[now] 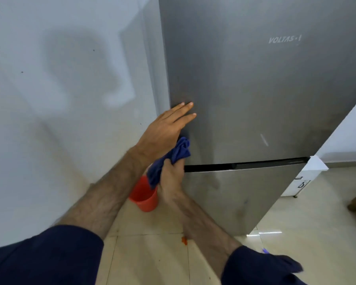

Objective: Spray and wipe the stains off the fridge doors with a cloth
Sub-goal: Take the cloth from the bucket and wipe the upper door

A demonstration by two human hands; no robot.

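Note:
A tall grey fridge fills the upper right, with an upper door (pixel 255 89) and a lower door (pixel 234 194) split by a dark gap. My left hand (pixel 164 128) lies flat, fingers apart, against the left edge of the upper door. Just below it my right hand (pixel 171 177) grips a bunched dark blue cloth (pixel 169 159) at the bottom left corner of the upper door. Faint smears show on the lower door. No spray bottle is clearly in view.
A white wall (pixel 60 99) runs close along the fridge's left side. A red bucket (pixel 145 198) stands on the tiled floor (pixel 152 254) in the corner below my hands. A small orange spot (pixel 184 240) lies on the tiles. White furniture (pixel 302 182) sits right of the fridge.

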